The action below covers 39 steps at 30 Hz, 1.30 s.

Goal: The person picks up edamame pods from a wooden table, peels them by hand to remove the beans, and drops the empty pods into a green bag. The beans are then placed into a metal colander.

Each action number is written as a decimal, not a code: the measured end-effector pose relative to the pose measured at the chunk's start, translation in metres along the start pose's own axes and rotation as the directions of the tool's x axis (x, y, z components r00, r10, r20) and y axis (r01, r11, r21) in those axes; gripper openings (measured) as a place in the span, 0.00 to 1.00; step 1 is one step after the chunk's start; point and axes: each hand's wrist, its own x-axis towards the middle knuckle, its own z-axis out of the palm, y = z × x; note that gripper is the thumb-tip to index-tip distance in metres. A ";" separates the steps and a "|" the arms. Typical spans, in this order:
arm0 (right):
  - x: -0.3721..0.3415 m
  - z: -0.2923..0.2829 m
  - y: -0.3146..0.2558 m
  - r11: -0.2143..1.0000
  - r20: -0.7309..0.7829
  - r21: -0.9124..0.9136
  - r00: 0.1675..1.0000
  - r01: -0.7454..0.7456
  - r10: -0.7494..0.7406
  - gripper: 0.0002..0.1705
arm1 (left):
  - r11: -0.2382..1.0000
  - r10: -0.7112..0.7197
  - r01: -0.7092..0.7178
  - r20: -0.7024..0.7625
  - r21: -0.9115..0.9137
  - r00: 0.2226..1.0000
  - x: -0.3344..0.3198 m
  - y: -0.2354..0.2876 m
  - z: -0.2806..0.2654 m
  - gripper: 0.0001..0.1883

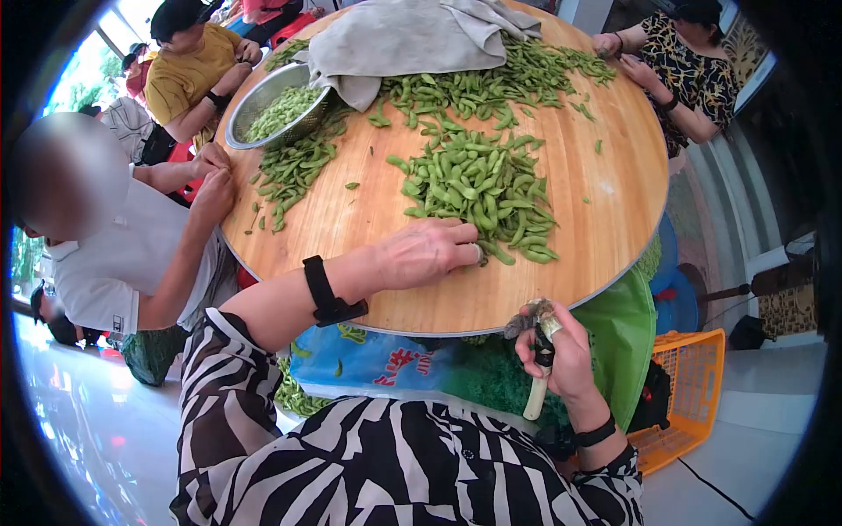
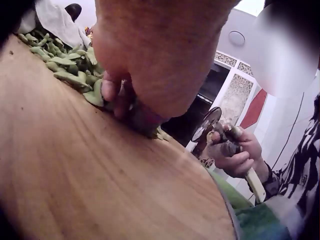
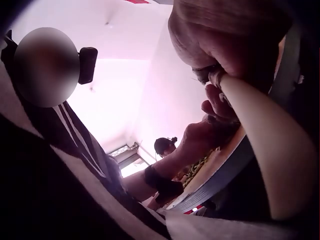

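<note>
Green soybean pods (image 1: pixel 487 180) lie heaped on the round wooden table (image 1: pixel 351 223). My left hand (image 1: pixel 430 252) is at the near left side of this heap, fingers bent down to the tabletop. A single pod (image 1: pixel 498 253) lies right at its fingertips; whether they pinch it I cannot tell. In the left wrist view, the left hand (image 2: pixel 155 60) hides most of its own fingertips. Just off the table's near edge, my right hand (image 1: pixel 561 351) grips a tool with a pale handle (image 1: pixel 536 399), which points down out of the fist. Dark, greyish coverings show around its fingers.
A metal colander (image 1: pixel 235 123) of shelled beans stands at the far left, beside a grey cloth (image 1: pixel 403 44) over more pods. Other people sit around the table. A blue bag (image 1: pixel 368 364), a green bag (image 1: pixel 627 333) and an orange crate (image 1: pixel 702 386) are below the near edge.
</note>
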 end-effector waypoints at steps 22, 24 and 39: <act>0.013 0.026 -0.001 0.984 0.155 -0.126 0.982 0.126 -0.106 0.25 | -0.040 -0.646 0.321 0.270 -0.946 0.714 0.001 0.074 0.008 0.11; 0.014 0.028 -0.001 0.981 0.130 -0.140 0.985 0.132 -0.114 0.25 | 0.017 -0.672 0.273 0.191 -0.962 0.716 0.001 0.074 0.012 0.10; 0.013 0.040 -0.006 0.950 0.050 -0.272 0.988 0.152 -0.144 0.26 | 0.261 -0.648 0.245 0.018 -0.934 0.761 -0.003 0.071 0.026 0.10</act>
